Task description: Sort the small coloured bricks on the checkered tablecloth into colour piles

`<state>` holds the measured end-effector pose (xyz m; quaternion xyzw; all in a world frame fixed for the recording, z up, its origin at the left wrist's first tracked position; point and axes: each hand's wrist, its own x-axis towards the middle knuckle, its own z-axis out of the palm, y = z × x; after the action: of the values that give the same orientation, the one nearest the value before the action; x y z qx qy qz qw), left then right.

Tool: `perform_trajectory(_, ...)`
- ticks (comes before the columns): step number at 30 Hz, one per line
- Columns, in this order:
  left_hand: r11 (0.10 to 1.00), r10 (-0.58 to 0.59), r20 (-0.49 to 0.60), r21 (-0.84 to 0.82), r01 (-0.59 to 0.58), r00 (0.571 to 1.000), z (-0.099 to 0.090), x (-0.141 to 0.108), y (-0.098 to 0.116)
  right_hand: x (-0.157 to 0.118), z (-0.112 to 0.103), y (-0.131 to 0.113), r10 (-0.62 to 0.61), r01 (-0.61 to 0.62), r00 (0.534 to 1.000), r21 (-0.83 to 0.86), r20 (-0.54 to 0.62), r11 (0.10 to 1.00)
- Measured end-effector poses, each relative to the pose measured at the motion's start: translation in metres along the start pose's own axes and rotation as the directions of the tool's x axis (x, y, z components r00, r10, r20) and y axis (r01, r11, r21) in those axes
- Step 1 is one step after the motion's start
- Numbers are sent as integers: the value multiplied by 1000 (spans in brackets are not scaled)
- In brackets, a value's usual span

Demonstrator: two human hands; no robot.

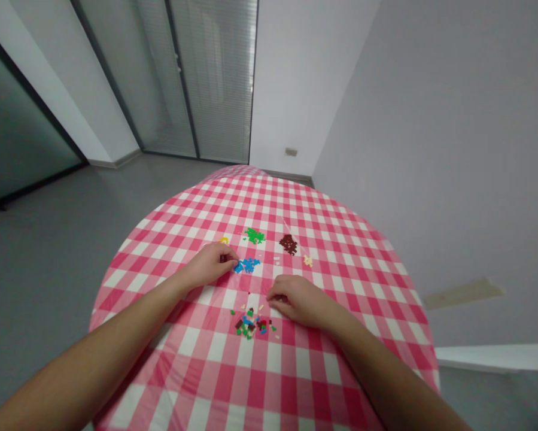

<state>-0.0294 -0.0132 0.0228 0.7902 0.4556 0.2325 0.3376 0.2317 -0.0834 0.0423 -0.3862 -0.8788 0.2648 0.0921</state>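
My left hand (212, 263) is closed in a pinch at the left edge of a pile of small blue pieces (248, 264); what its fingertips hold, if anything, is too small to tell. My right hand (299, 300) has its fingers curled together above the cloth, up and right of a mixed pile of coloured pieces (251, 326); anything in its fingers is hidden. Beyond the hands lie green pieces (254, 235) and dark brown pieces (289, 243). Some yellow pieces (224, 240) show just behind my left hand, and cream pieces (307, 261) lie at the right.
A round table (340, 239) is covered with a red and white checked cloth. A few white pieces (276, 260) lie between the blue and cream ones. Behind the table are glass panels (215, 78), a white wall and a wall socket (291, 152).
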Motion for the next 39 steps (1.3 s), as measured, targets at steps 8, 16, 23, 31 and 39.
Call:
perform_trajectory(8, 1000, -10, -18, 1, 10, 1000, -1, -1, 1, -1, -6, 6, 116, -104, 983, 93, -141, 990)
perform_trajectory(16, 1000, -5, 1, -7, 5, 1000, -1, 0, 0, 0, -13, 17, 248, -234, 950, 94, -189, 968)
perform_trajectory(23, 1000, 6, -3, 12, -6, 1000, -2, 0, 0, 0, -11, 17, 297, -265, 931, 167, -212, 950)
perform_trajectory(31, 1000, 13, 8, 14, -13, 1000, -2, 0, -1, 3, -11, 19, 293, -266, 934, 151, -204, 952)
perform_trajectory(39, 999, 17, 3, 36, -17, 1000, -2, 0, -4, -3, -17, 24, 326, -302, 938, 183, -118, 935)
